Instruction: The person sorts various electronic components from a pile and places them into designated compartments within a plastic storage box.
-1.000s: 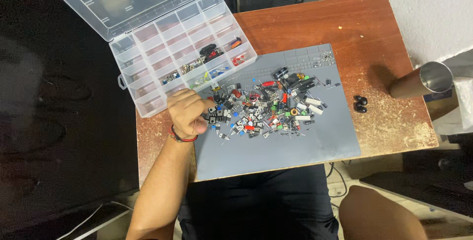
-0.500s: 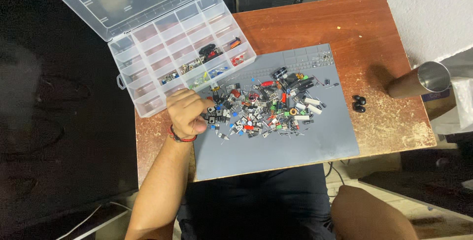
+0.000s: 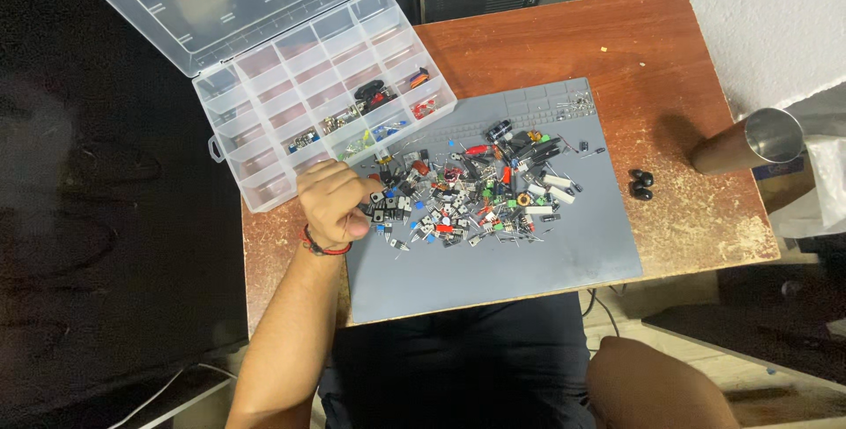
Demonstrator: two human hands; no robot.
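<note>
My left hand, with a red band on the wrist, rests at the left edge of a pile of small electronic components on a grey mat. Its fingers are curled and pinched together, with the tips down among the parts. Whether they grip a part is hidden. Just beyond the hand lies an open clear plastic compartment box; a few of its cells hold small parts and most look bare. My right hand is out of view.
The mat lies on a worn brown wooden table. To the right of the mat sit two small black parts and a metal cup near the table's right edge. My knee shows below the table.
</note>
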